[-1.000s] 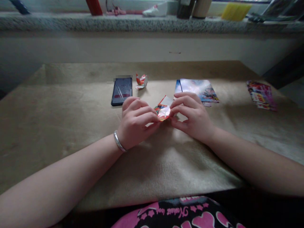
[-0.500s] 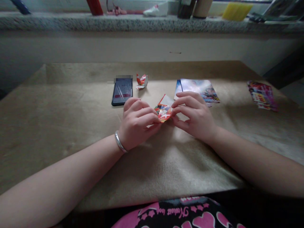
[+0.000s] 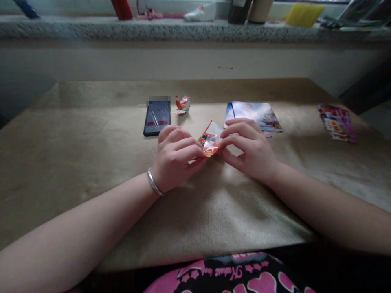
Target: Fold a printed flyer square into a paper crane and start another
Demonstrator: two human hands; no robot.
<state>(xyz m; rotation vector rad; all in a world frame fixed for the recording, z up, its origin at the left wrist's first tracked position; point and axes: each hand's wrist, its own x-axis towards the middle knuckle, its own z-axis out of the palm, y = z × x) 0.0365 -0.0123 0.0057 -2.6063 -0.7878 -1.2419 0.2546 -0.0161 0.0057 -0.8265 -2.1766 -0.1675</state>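
A small folded piece of printed paper [image 3: 210, 142], red, white and blue, is held between both hands just above the brown-covered table [image 3: 91, 162]. My left hand [image 3: 175, 160], with a silver bracelet on its wrist, pinches the paper's left side with curled fingers. My right hand [image 3: 249, 148] pinches its right side, fingers bent over the top edge. Part of the paper is hidden behind my fingers.
A dark phone [image 3: 157, 117] lies behind my left hand, with a small folded paper figure [image 3: 182, 104] beside it. A stack of printed sheets [image 3: 256, 114] lies behind my right hand. More printed paper [image 3: 336, 121] sits far right. A stone ledge [image 3: 183, 30] with assorted items runs along the back.
The hands barely moved. The paper between them has turned slightly, and the shiny glare on its front face is gone.
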